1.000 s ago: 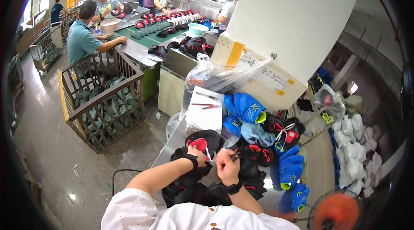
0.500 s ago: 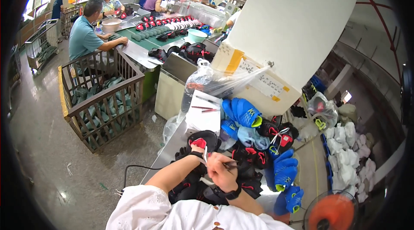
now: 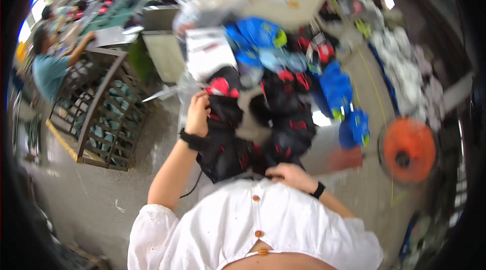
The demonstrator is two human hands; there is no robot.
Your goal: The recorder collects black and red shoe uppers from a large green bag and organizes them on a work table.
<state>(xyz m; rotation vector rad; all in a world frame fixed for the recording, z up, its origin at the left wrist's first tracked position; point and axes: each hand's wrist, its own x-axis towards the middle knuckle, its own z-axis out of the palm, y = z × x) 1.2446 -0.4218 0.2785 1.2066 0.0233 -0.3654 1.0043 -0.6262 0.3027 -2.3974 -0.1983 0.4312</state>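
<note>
Left hand point(image 3: 199, 113) beside a red-lined shoe upper point(image 3: 221, 87); right hand point(image 3: 294, 177) by heaped black uppers point(image 3: 289, 136); both grips too blurred to tell; a careless nudge could topple them

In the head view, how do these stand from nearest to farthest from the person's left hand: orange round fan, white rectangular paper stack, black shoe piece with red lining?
From the left hand:
1. Black shoe piece with red lining, just ahead and slightly right.
2. White rectangular paper stack, farther ahead.
3. Orange round fan, far to the right.
</note>
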